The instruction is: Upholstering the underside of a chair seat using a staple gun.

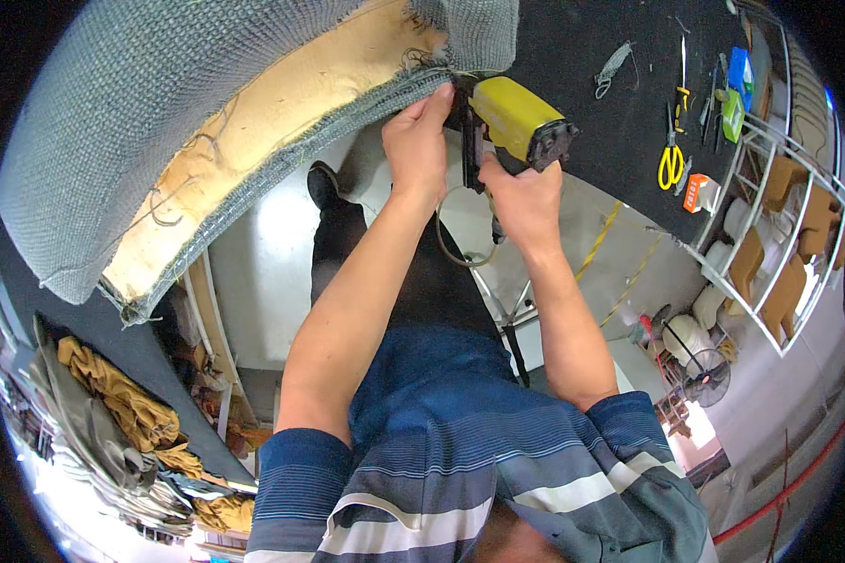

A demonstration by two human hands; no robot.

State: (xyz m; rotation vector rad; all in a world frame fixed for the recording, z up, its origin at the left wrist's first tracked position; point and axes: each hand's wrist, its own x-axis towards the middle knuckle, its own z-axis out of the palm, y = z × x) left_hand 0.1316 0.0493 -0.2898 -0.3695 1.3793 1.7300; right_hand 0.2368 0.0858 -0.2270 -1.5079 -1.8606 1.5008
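A black-topped worktable [582, 56] fills the upper part of the view, its edge curving from the far right across to the lower left. On it lies a large curved cushion frame [244, 122], covered in grey woven cloth [113, 113], with a bare tan underside showing along its inner curve and frayed cloth edges hanging loose. Below the table edge a pale floor [272, 253] shows, marked with yellow tape lines further right. A white metal rack [779, 216] holding tan padded pieces stands at the right, with a standing fan [704, 375] near its foot. Heaps of mustard and grey fabric [122, 403] sit at the lower left.

The left hand [418, 141] pinches the cloth edge against the frame, fingers closed on it. Just beside it, the right hand [526, 197] is wrapped tight around the handle of a yellow staple gun [516, 117], whose nose touches the same cloth edge; a hose loops down beneath it. Well apart on the table lie yellow-handled scissors [670, 159], a small orange box [697, 192] and a green box [732, 113].
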